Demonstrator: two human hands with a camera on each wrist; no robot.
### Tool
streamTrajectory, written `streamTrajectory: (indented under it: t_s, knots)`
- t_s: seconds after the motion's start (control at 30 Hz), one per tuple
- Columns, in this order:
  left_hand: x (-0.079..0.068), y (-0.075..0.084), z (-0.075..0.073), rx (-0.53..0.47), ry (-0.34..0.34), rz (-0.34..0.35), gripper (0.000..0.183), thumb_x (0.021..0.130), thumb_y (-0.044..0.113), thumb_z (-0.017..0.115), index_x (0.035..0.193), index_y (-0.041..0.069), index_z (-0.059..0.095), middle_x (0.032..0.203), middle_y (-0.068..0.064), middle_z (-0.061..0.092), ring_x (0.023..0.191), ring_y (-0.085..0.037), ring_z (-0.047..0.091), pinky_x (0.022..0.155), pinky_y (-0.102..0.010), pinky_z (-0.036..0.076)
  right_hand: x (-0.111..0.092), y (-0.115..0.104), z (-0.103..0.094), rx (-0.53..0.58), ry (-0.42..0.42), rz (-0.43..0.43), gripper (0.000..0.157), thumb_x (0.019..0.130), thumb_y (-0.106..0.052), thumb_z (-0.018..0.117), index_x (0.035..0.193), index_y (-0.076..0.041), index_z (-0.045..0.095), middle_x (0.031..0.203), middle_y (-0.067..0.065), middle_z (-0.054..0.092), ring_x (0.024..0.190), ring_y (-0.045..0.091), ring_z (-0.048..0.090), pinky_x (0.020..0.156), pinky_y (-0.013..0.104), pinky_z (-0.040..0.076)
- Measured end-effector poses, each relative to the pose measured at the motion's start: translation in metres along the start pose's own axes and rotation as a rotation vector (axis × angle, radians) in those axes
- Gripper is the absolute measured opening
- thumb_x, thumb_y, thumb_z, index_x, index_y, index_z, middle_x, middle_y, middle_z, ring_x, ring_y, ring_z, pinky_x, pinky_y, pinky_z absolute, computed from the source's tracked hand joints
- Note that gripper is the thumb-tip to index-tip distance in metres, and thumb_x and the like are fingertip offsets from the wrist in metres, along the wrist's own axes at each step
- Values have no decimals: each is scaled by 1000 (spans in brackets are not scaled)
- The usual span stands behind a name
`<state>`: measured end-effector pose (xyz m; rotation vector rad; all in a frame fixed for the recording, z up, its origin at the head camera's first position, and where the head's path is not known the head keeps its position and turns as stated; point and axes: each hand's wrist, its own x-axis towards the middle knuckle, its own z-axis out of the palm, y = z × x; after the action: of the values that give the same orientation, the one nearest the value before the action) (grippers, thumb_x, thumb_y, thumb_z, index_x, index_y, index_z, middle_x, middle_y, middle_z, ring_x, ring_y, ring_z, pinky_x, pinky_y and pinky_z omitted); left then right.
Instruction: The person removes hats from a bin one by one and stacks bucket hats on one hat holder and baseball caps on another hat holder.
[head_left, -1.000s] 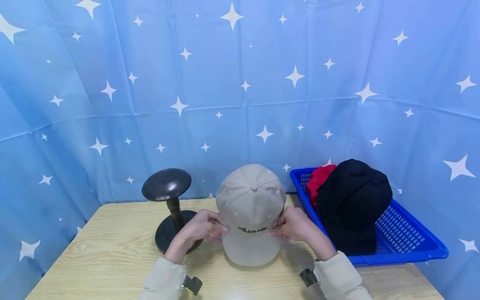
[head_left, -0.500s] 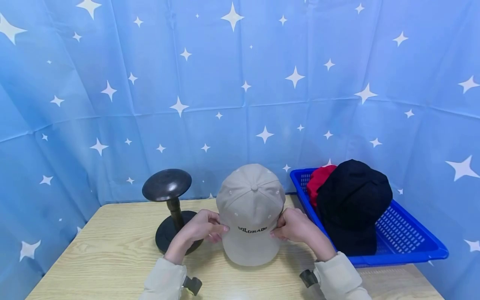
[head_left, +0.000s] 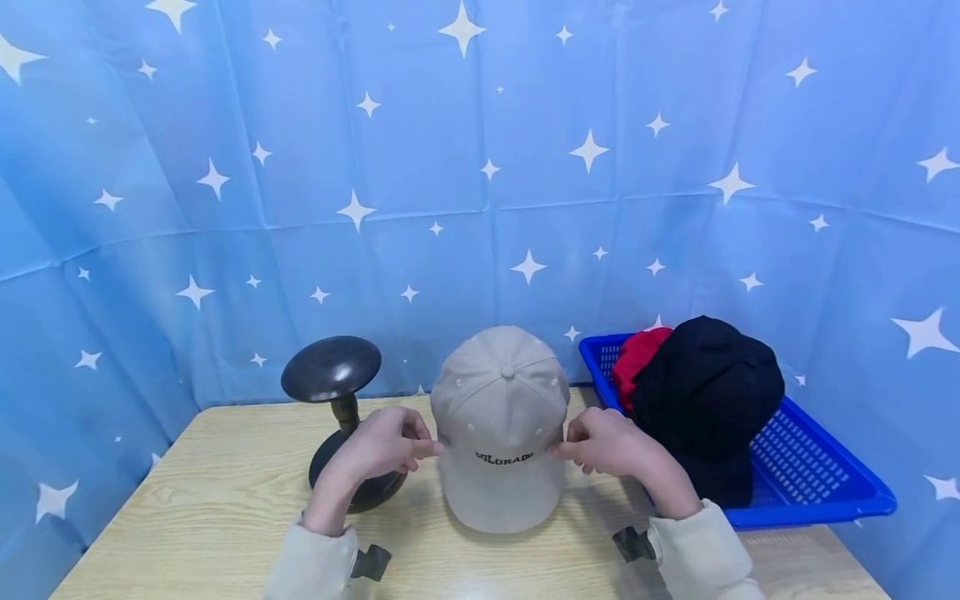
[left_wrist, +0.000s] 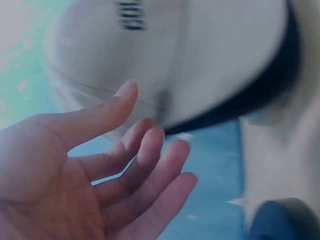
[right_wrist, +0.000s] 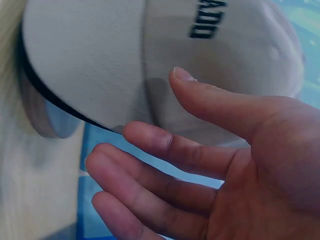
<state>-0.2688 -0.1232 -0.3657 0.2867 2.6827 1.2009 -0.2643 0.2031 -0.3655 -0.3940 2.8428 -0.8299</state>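
Note:
A beige baseball cap (head_left: 501,392) with "COLORADO" lettering faces me at mid-table, its brim toward the near edge. What bears it is mostly hidden; a rounded base (right_wrist: 52,117) shows beneath the brim in the right wrist view. My left hand (head_left: 386,442) is at the cap's left side, thumb and fingers spread apart, with the tips close to the brim seam. On the opposite side my right hand (head_left: 611,442) has the same loose spread. Neither hand grips the cap; whether the fingertips still brush it I cannot tell.
Left of the cap stands a black hat stand (head_left: 332,369) with a domed top and round foot, partly behind my left hand. At right a blue basket (head_left: 840,458) holds a black cap (head_left: 705,400) and a red cap (head_left: 633,362). A starry blue curtain (head_left: 450,167) encloses the table.
Both hands were pinching the cap's sides at the brim; their fingers have loosened and drawn outward, away from each other. The beige cap stays in place.

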Motion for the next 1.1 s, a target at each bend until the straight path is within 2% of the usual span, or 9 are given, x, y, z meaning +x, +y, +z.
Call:
streamTrajectory:
  t_s: [0.1, 0.23, 0.37, 0.5, 0.6, 0.73, 0.9, 1.0, 1.1]
  knots:
    - [-12, 13, -7, -54, -61, 71, 14, 91, 15, 78, 88, 5, 69, 80, -7, 67, 68, -22, 70, 64, -35, 62, -6, -2, -8, 6, 21, -10, 29, 94, -33, 75, 74, -14, 68, 68, 0, 64, 66, 14, 64, 54, 30, 45]
    - [-25, 29, -9, -127, -194, 179, 11, 92, 12, 76, 93, 4, 69, 84, -8, 68, 71, -22, 71, 66, -35, 64, -14, -5, -18, -2, 57, -17, 25, 96, -36, 73, 83, -14, 71, 70, -1, 64, 69, 14, 64, 54, 30, 46]
    - [-34, 42, -3, -187, -315, 252, 13, 93, 16, 77, 98, 6, 71, 90, -10, 72, 78, -24, 74, 71, -33, 64, -19, -8, -26, -4, 91, -16, 23, 97, -37, 71, 89, -16, 72, 74, -3, 66, 70, 14, 63, 58, 31, 48]
    - [-40, 53, 7, -261, -399, 282, 16, 95, 19, 75, 105, 7, 71, 96, -8, 74, 83, -29, 76, 74, -33, 64, -26, -9, -34, -7, 138, -48, 24, 98, -38, 69, 91, -16, 72, 76, -3, 67, 69, 14, 63, 60, 30, 48]
    - [-42, 62, 16, -307, -450, 296, 18, 97, 19, 73, 110, 8, 71, 101, -4, 74, 83, -25, 77, 75, -33, 64, -32, -10, -41, -13, 185, -83, 25, 99, -40, 69, 92, -16, 72, 74, -4, 67, 68, 13, 62, 60, 29, 48]
    - [-42, 69, 33, -329, -548, 333, 21, 100, 19, 68, 118, 7, 69, 101, 0, 72, 81, -12, 74, 73, -31, 64, -39, -8, -54, -9, 263, -116, 24, 100, -39, 69, 96, -15, 74, 79, -4, 70, 70, 11, 66, 64, 26, 52]
    - [-39, 74, 60, -315, -679, 368, 25, 102, 19, 65, 124, 7, 65, 95, 7, 69, 77, -8, 72, 70, -33, 65, -48, -4, -66, 49, 366, -128, 22, 101, -32, 68, 106, -11, 73, 92, 4, 74, 73, 13, 71, 68, 22, 57]
    - [-37, 76, 73, -332, -708, 355, 25, 103, 19, 63, 125, 7, 65, 92, 7, 69, 75, -8, 73, 69, -33, 65, -55, 0, -71, 108, 422, -138, 23, 102, -28, 68, 109, -7, 72, 95, 9, 75, 74, 15, 72, 66, 21, 60]
    - [-37, 78, 87, -395, -701, 325, 26, 103, 17, 63, 127, 7, 64, 91, 4, 70, 74, -8, 72, 69, -33, 65, -60, 6, -78, 125, 468, -143, 23, 103, -27, 66, 109, -5, 71, 97, 11, 76, 73, 10, 73, 65, 22, 61]
